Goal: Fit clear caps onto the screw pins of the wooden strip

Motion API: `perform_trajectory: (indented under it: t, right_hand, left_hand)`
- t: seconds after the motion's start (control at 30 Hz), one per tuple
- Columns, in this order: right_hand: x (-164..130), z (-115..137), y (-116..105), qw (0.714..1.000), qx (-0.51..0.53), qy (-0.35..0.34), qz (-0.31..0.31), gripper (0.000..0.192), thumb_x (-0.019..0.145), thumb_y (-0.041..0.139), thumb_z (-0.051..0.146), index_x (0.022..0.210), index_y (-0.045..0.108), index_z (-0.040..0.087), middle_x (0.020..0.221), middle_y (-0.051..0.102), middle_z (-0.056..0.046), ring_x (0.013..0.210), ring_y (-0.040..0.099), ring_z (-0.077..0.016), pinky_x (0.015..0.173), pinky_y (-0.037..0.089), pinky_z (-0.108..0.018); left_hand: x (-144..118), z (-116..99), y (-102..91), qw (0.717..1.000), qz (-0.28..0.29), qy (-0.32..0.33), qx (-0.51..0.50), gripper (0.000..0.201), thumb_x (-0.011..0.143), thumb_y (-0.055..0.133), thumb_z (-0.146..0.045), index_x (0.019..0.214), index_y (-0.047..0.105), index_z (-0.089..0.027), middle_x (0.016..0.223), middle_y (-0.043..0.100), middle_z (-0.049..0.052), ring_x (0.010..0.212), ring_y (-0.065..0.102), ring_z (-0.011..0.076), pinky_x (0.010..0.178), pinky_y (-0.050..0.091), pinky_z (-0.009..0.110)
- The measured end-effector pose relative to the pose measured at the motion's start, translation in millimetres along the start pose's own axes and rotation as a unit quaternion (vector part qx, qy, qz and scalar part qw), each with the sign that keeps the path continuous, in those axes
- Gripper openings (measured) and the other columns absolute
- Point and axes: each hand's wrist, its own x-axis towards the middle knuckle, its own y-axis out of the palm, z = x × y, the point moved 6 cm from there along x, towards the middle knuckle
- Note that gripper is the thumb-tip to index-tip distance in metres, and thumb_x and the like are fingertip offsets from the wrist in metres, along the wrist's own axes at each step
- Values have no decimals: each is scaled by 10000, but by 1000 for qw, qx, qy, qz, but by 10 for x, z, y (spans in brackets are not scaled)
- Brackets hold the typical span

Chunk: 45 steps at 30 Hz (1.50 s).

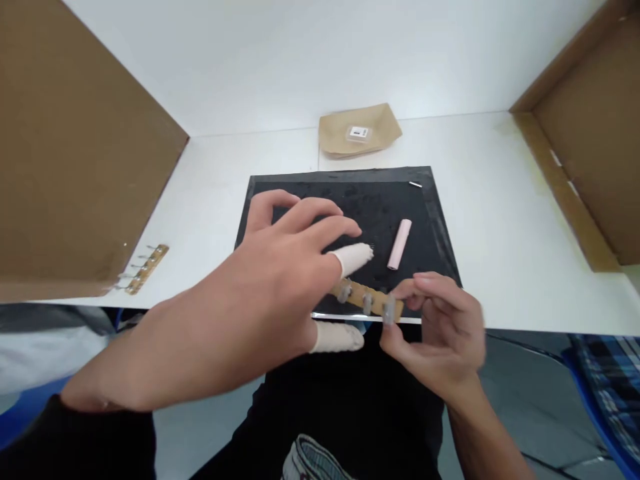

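My left hand (pixel 260 293) hovers over the front of a black mat (pixel 430 227), fingers spread, with white finger cots on the thumb and index finger. My right hand (pixel 440 333) pinches the right end of a brown tape strip (pixel 367 299) that carries several small grey components. The strip's left end lies by my left index fingertip; whether they touch I cannot tell. A small pink cylinder (pixel 400 244) lies on the mat just beyond the strip.
A tan paper tray (pixel 358 130) with a small white item stands behind the mat. Another strip of components (pixel 143 268) lies at the left on the white table (pixel 500 200). Cardboard panels stand at the left (pixel 65 153) and right (pixel 590 133).
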Motion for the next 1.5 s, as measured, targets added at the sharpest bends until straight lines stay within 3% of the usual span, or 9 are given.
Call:
perform_trajectory:
  t: [0.1,0.2,0.27,0.33,0.4,0.5,0.57,1.03,1.5]
  right_hand:
    - [-24,-303,225,996,-51,27,65,664,749,680,72,1333,494,326,987,615,-29,802,525,-214,793,499,-451]
    - [-48,-478,355,986,-114,24,122,575,795,663,121,1301,473,317,967,621,-19,805,540,-212,854,486,-466]
    - [-81,-530,380,975,-161,13,152,566,812,665,156,1315,453,309,935,639,-10,797,549,-215,903,463,-486]
    - [-131,-555,384,961,-211,-2,180,572,828,658,157,1340,440,289,926,661,-3,809,569,-216,954,433,-491]
    - [-186,-569,380,948,-248,-14,198,567,842,651,133,1354,440,255,948,679,-4,845,593,-210,1000,405,-478]
    - [-233,-587,354,940,-281,-11,192,546,856,671,124,1349,453,206,991,697,-16,924,614,-209,1028,376,-449]
    - [-238,-586,335,938,-296,-8,180,535,867,680,127,1349,455,188,1013,708,-25,966,618,-210,1033,363,-435]
    - [-230,-588,327,937,-314,13,153,467,880,686,143,1304,494,171,1009,733,-24,948,634,-199,1009,367,-411]
    - [-219,-574,313,937,-314,4,152,469,886,683,131,1313,490,160,1023,732,-31,931,645,-190,989,387,-400]
  left_hand:
    - [154,19,-112,998,-41,41,12,278,974,463,-508,1112,670,-383,988,633,111,1343,519,414,957,522,681]
    - [1,-294,-19,995,-65,58,44,232,962,528,-441,1058,701,-319,976,643,96,1316,545,416,973,494,679]
    - [-155,-560,250,990,-13,79,112,175,928,601,-371,989,724,-262,958,664,91,1276,575,416,1017,446,692]
    - [-284,-712,651,959,116,111,236,91,864,691,-280,896,741,-210,971,695,105,1248,596,407,1108,362,681]
    - [-416,-670,1045,846,277,178,420,98,831,723,-192,925,741,-173,1157,706,137,1325,536,409,1173,238,688]
    - [-527,-405,1317,651,378,284,594,164,843,722,-156,1006,718,-138,1375,622,168,1395,454,407,1147,224,689]
    - [-529,-249,1382,600,383,321,624,161,852,717,-168,1011,713,-136,1393,612,161,1387,455,387,1130,259,663]
    - [-447,142,1584,575,392,318,643,282,712,601,15,908,734,-138,1298,665,118,1380,469,375,1124,269,670]
    - [-444,159,1634,583,360,342,643,145,879,593,-96,859,728,-146,1237,698,99,1336,514,350,1102,291,658]
